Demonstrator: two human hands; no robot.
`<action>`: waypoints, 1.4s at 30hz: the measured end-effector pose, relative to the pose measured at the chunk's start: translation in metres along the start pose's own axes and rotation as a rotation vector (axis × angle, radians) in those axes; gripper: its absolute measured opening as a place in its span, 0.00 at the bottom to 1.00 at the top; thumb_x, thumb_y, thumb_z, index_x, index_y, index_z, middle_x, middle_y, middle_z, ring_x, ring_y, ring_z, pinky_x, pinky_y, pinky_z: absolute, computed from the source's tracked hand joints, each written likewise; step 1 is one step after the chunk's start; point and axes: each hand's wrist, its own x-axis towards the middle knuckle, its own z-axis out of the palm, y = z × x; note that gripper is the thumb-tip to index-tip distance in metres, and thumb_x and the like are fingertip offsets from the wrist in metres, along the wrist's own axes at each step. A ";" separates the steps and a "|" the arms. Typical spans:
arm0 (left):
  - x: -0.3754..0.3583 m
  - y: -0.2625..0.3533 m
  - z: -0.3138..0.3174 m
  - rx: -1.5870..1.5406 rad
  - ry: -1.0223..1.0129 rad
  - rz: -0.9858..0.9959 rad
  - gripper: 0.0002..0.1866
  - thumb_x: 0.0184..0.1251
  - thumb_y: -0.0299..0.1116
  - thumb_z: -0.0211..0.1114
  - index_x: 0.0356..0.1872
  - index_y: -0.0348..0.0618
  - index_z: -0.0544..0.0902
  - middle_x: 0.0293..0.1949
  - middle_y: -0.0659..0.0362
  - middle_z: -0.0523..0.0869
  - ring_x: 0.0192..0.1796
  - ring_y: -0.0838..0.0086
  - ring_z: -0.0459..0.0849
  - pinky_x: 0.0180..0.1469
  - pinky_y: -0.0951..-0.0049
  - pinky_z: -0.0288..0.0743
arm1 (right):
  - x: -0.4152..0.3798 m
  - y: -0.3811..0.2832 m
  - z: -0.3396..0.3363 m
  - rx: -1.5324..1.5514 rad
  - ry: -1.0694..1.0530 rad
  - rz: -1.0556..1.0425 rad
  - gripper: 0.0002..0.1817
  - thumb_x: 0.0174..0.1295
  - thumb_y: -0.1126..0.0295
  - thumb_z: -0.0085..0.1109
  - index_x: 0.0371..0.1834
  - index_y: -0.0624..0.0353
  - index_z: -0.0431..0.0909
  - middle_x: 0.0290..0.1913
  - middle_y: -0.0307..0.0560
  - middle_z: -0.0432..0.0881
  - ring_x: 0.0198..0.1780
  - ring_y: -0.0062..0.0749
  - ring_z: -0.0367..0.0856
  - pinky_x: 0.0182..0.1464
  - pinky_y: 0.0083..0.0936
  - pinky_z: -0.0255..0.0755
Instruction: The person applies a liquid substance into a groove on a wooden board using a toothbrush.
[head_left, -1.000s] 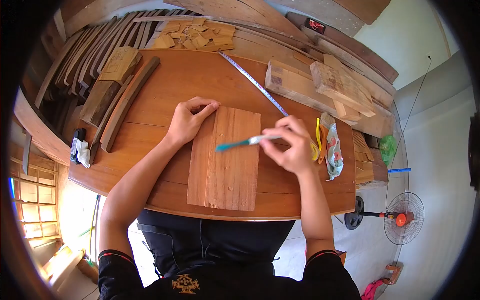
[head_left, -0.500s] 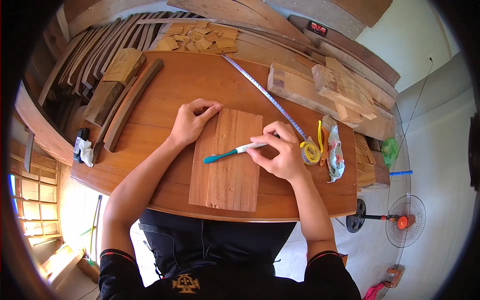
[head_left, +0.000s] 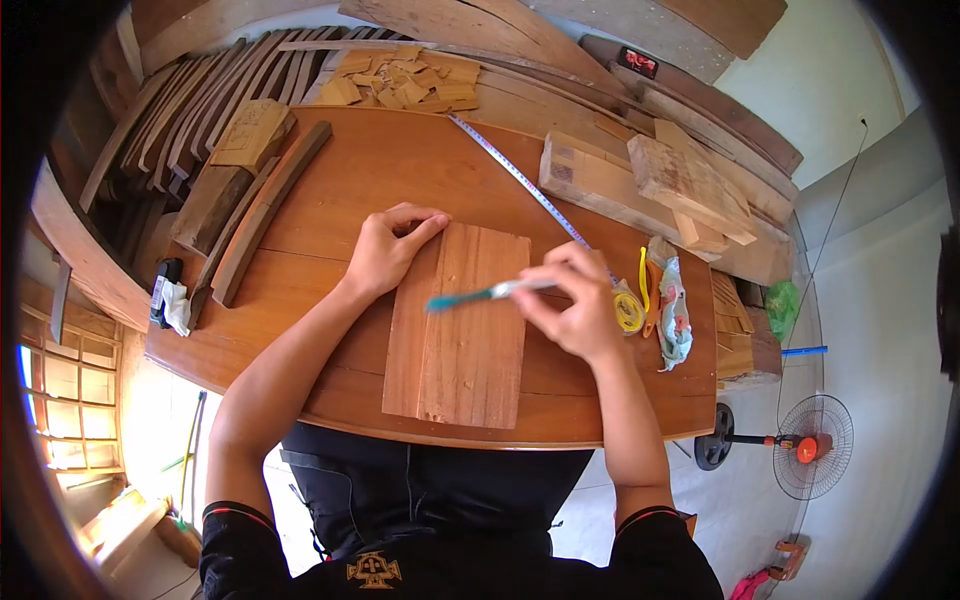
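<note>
Grip on the right hand is pinching a teal-and-white stick over the board, which sits near the front edge of the desk. Left hand is at the board's far left corner; can't tell if it's pinching or just pressing. With support only up there, a hard sideways push could swivel the board, maybe nudging its near end past the front edge. Swinging wide right could bump the tape. Right edge's crowded; there's more open room toward the back, left of the tape's blade.
</note>
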 end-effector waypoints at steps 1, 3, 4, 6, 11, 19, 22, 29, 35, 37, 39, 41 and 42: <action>0.000 0.001 0.000 -0.002 0.005 0.003 0.17 0.82 0.41 0.73 0.54 0.36 0.94 0.48 0.57 0.93 0.48 0.75 0.87 0.54 0.70 0.80 | -0.001 0.016 -0.003 -0.038 0.041 0.045 0.10 0.57 0.64 0.85 0.38 0.51 0.94 0.42 0.39 0.84 0.43 0.39 0.83 0.48 0.36 0.74; 0.000 0.001 -0.001 -0.003 0.005 -0.016 0.17 0.82 0.41 0.73 0.54 0.36 0.94 0.48 0.57 0.94 0.48 0.75 0.88 0.55 0.70 0.81 | -0.003 0.035 -0.012 0.003 0.151 0.287 0.08 0.60 0.66 0.84 0.38 0.52 0.93 0.40 0.43 0.85 0.44 0.41 0.85 0.49 0.38 0.75; 0.001 0.001 0.000 -0.005 0.001 -0.023 0.17 0.82 0.41 0.73 0.53 0.36 0.94 0.48 0.57 0.94 0.49 0.75 0.88 0.55 0.70 0.81 | -0.004 0.035 -0.014 -0.019 0.157 0.281 0.08 0.60 0.66 0.84 0.38 0.52 0.93 0.41 0.43 0.85 0.44 0.42 0.85 0.49 0.38 0.76; 0.001 -0.001 0.000 -0.011 -0.010 -0.009 0.16 0.81 0.41 0.73 0.54 0.36 0.94 0.49 0.57 0.94 0.50 0.75 0.89 0.56 0.70 0.81 | -0.003 0.026 -0.013 -0.040 0.124 0.186 0.09 0.59 0.65 0.84 0.39 0.53 0.94 0.41 0.43 0.84 0.44 0.41 0.85 0.49 0.38 0.76; 0.002 -0.003 -0.002 0.001 -0.021 -0.018 0.16 0.82 0.40 0.72 0.54 0.37 0.94 0.51 0.55 0.95 0.53 0.73 0.90 0.59 0.70 0.82 | 0.001 -0.033 0.010 0.118 -0.131 -0.075 0.12 0.55 0.64 0.86 0.38 0.52 0.94 0.43 0.41 0.83 0.44 0.40 0.83 0.48 0.34 0.74; 0.000 0.003 -0.002 0.020 -0.025 -0.012 0.15 0.82 0.40 0.72 0.54 0.39 0.95 0.52 0.55 0.95 0.54 0.71 0.90 0.60 0.69 0.81 | -0.003 0.009 -0.001 -0.089 0.189 0.198 0.11 0.59 0.64 0.85 0.40 0.54 0.94 0.42 0.42 0.85 0.45 0.41 0.84 0.48 0.37 0.76; 0.002 -0.002 -0.002 0.017 -0.023 0.001 0.15 0.82 0.40 0.71 0.54 0.39 0.95 0.52 0.55 0.95 0.54 0.71 0.90 0.60 0.69 0.80 | -0.001 -0.020 0.008 0.046 -0.020 0.016 0.12 0.57 0.68 0.86 0.42 0.55 0.94 0.42 0.43 0.82 0.45 0.36 0.82 0.45 0.33 0.75; -0.001 0.005 -0.001 0.016 -0.016 -0.001 0.15 0.84 0.39 0.71 0.53 0.35 0.94 0.49 0.57 0.93 0.53 0.75 0.88 0.59 0.71 0.80 | -0.005 0.028 -0.004 -0.073 0.194 0.256 0.09 0.61 0.64 0.84 0.40 0.54 0.94 0.43 0.43 0.84 0.45 0.42 0.83 0.48 0.39 0.75; 0.001 -0.002 -0.003 0.014 -0.015 0.018 0.16 0.81 0.40 0.72 0.55 0.38 0.95 0.52 0.54 0.95 0.55 0.70 0.91 0.60 0.68 0.82 | 0.000 -0.024 0.008 0.030 -0.046 0.013 0.10 0.58 0.65 0.84 0.39 0.52 0.93 0.42 0.42 0.81 0.44 0.38 0.81 0.51 0.36 0.73; -0.001 0.000 -0.002 0.016 -0.007 0.036 0.16 0.81 0.40 0.72 0.55 0.37 0.95 0.52 0.54 0.95 0.55 0.70 0.91 0.60 0.68 0.82 | 0.002 -0.031 0.008 0.024 -0.094 -0.032 0.11 0.58 0.64 0.85 0.39 0.53 0.93 0.42 0.42 0.82 0.45 0.39 0.82 0.52 0.36 0.72; -0.001 -0.001 -0.001 0.012 -0.006 0.050 0.16 0.81 0.40 0.72 0.55 0.37 0.95 0.52 0.54 0.95 0.55 0.69 0.91 0.60 0.68 0.82 | 0.001 -0.010 0.004 0.088 -0.015 0.089 0.11 0.58 0.64 0.85 0.39 0.54 0.93 0.42 0.43 0.83 0.45 0.39 0.83 0.51 0.36 0.73; 0.000 -0.002 -0.002 0.014 -0.008 0.054 0.16 0.81 0.40 0.72 0.54 0.37 0.95 0.52 0.53 0.95 0.55 0.68 0.91 0.61 0.67 0.82 | -0.004 0.021 -0.002 0.005 0.111 0.223 0.10 0.61 0.66 0.83 0.39 0.56 0.92 0.43 0.44 0.85 0.43 0.41 0.85 0.48 0.38 0.75; 0.000 -0.001 -0.002 0.019 -0.012 0.049 0.16 0.81 0.40 0.72 0.54 0.37 0.95 0.52 0.53 0.95 0.55 0.68 0.91 0.61 0.67 0.82 | -0.002 0.026 -0.006 -0.009 0.145 0.254 0.09 0.62 0.66 0.83 0.39 0.56 0.92 0.43 0.44 0.85 0.44 0.42 0.85 0.49 0.38 0.75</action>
